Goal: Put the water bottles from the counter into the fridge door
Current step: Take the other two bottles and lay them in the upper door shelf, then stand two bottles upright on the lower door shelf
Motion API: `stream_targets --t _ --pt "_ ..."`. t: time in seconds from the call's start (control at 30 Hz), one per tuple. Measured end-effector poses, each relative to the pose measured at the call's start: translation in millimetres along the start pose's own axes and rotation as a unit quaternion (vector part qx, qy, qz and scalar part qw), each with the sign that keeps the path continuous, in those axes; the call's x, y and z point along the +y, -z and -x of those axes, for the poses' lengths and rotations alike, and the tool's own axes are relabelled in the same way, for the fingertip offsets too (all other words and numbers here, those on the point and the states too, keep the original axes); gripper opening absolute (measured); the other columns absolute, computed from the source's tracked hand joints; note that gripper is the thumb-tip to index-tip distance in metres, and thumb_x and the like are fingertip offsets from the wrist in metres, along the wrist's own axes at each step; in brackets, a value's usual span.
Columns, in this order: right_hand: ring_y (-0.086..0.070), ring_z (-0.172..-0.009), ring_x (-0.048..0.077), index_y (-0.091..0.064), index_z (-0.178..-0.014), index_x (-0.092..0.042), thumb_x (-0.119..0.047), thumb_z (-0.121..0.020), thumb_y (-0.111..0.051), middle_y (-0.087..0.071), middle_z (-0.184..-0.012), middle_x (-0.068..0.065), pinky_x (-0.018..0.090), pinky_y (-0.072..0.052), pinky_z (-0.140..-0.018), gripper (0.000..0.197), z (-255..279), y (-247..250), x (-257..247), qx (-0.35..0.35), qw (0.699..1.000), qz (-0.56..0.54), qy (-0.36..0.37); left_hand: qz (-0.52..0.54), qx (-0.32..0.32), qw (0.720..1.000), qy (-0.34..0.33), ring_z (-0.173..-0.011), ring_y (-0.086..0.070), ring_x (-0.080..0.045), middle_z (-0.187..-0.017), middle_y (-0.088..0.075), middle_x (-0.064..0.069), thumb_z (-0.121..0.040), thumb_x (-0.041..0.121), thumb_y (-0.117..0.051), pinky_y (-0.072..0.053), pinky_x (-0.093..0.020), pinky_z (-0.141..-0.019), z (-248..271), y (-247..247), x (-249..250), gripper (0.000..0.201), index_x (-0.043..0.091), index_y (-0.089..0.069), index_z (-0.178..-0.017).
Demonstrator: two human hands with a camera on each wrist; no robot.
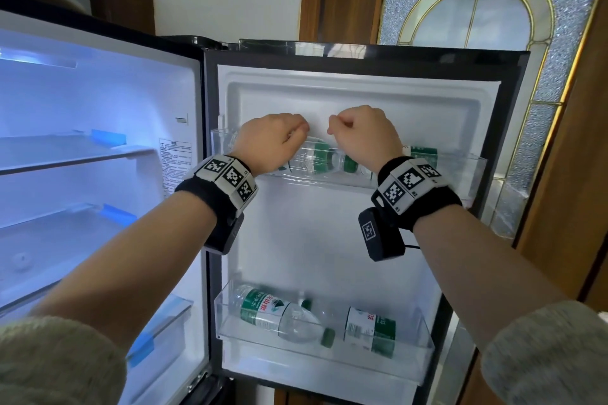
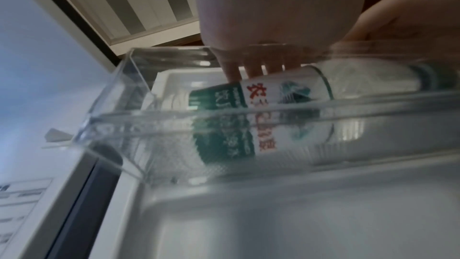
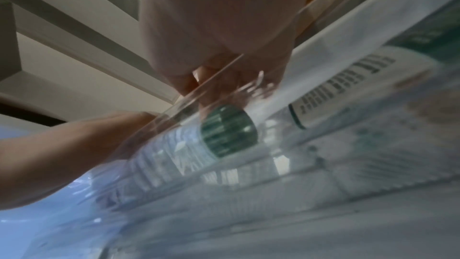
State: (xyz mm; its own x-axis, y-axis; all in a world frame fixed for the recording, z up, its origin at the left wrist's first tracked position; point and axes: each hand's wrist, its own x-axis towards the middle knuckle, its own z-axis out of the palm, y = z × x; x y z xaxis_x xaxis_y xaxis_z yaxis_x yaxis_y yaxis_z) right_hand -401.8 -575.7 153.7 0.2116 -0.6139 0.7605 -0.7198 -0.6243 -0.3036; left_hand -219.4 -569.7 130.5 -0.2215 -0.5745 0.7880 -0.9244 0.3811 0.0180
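The fridge door stands open with two clear door bins. Both my hands reach down into the upper bin. A water bottle with a green and white label lies on its side there. My left hand curls over its body, fingertips on the label. My right hand curls over the neck, fingers just above the green cap. A second bottle lies at the bin's right end. In the lower bin lie two more bottles.
The lit fridge interior with glass shelves is at the left. A door with a leaded glass pane stands behind the fridge door at the right. Both wrists wear black bands with coded tags.
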Motion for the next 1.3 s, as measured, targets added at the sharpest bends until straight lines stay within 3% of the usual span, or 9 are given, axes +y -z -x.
stream_targets --t 0.2,0.33,0.5,0.7,0.83,0.93,1.03,1.13,1.3 --pt "-0.058 -0.066 0.027 -0.068 -0.069 -0.006 -0.033 -0.086 -0.042 -0.067 -0.07 0.008 0.035 -0.051 -0.06 0.041 8 -6 5 0.085 0.995 0.012 0.057 -0.082 0.049 0.995 0.023 -0.076 -0.06 -0.03 -0.08 -0.068 -0.006 -0.089 0.042 -0.01 -0.032 -0.031 -0.064 8 -5 11 0.061 0.013 -0.064 -0.089" --pt "-0.052 -0.069 0.021 -0.066 -0.062 -0.009 -0.032 -0.087 -0.044 -0.063 -0.061 -0.001 0.035 -0.042 -0.062 0.04 19 -13 0 0.167 0.98 -0.023 0.104 -0.017 0.113 0.993 -0.005 -0.094 -0.063 -0.028 -0.098 -0.071 -0.002 -0.094 0.034 -0.025 -0.039 -0.038 -0.083 22 -13 17 0.045 0.016 -0.064 -0.108" --pt "-0.053 -0.08 0.017 -0.066 -0.064 -0.014 -0.027 -0.087 -0.051 -0.066 -0.071 -0.008 0.032 -0.03 -0.074 0.03 48 -35 -18 0.182 0.963 -0.012 0.199 0.042 0.147 0.987 -0.042 -0.129 -0.046 -0.028 -0.131 -0.059 -0.006 -0.095 0.025 -0.031 -0.023 -0.046 -0.113 54 -41 24 0.043 0.01 -0.055 -0.128" --pt "-0.052 -0.077 0.02 -0.065 -0.063 -0.007 -0.018 -0.085 -0.054 -0.066 -0.073 0.001 0.038 -0.037 -0.072 0.027 86 -65 -13 0.171 0.949 -0.095 0.248 0.156 0.106 0.98 -0.065 -0.137 -0.039 -0.031 -0.143 -0.048 -0.015 -0.093 0.013 -0.043 -0.028 -0.051 -0.113 93 -74 17 0.045 -0.002 -0.048 -0.135" --pt "-0.055 -0.073 0.022 -0.064 -0.063 -0.006 -0.017 -0.086 -0.052 -0.066 -0.07 0.001 0.036 -0.039 -0.07 0.029 119 -98 3 0.133 0.962 -0.109 0.21 0.17 0.089 0.98 -0.06 -0.134 -0.042 -0.034 -0.14 -0.051 -0.017 -0.097 0.019 -0.037 -0.029 -0.051 -0.113 136 -100 11 0.041 0.002 -0.051 -0.132" --pt "-0.054 -0.069 0.021 -0.062 -0.062 -0.007 -0.016 -0.086 -0.051 -0.064 -0.068 0.0 0.034 -0.04 -0.068 0.028 144 -123 16 0.106 0.972 -0.119 0.174 0.165 0.059 0.983 -0.061 -0.129 -0.045 -0.027 -0.134 -0.056 -0.015 -0.098 0.023 -0.035 -0.026 -0.033 -0.116 166 -114 9 0.04 0.003 -0.052 -0.129" --pt "-0.046 -0.065 0.015 -0.06 -0.063 -0.01 -0.02 -0.087 -0.047 -0.054 -0.064 -0.007 0.032 -0.039 -0.065 0.029 168 -149 33 0.033 0.985 -0.122 0.116 0.128 -0.072 0.989 -0.008 -0.127 -0.048 -0.025 -0.132 -0.059 -0.008 -0.093 0.023 -0.043 -0.034 -0.037 -0.112 191 -133 3 0.04 0.009 -0.055 -0.128" --pt "-0.045 -0.066 0.015 -0.06 -0.064 -0.014 -0.029 -0.091 -0.044 -0.047 -0.061 -0.012 0.034 -0.044 -0.068 0.034 192 -177 57 -0.107 0.991 -0.084 -0.005 0.111 -0.227 0.963 0.097 -0.129 -0.047 -0.021 -0.138 -0.054 0.002 -0.093 0.025 -0.046 -0.039 -0.037 -0.104 212 -146 0 0.04 0.022 -0.048 -0.133" --pt "-0.058 -0.069 0.023 -0.063 -0.074 -0.015 -0.031 -0.09 -0.048 -0.064 -0.073 0.002 0.033 -0.049 -0.062 0.027 217 -197 82 -0.228 0.955 -0.002 -0.189 0.076 -0.292 0.943 0.143 -0.128 -0.047 -0.017 -0.142 -0.05 0.006 -0.097 0.03 -0.039 -0.037 -0.034 -0.099 226 -156 -3 0.041 0.029 -0.042 -0.138"
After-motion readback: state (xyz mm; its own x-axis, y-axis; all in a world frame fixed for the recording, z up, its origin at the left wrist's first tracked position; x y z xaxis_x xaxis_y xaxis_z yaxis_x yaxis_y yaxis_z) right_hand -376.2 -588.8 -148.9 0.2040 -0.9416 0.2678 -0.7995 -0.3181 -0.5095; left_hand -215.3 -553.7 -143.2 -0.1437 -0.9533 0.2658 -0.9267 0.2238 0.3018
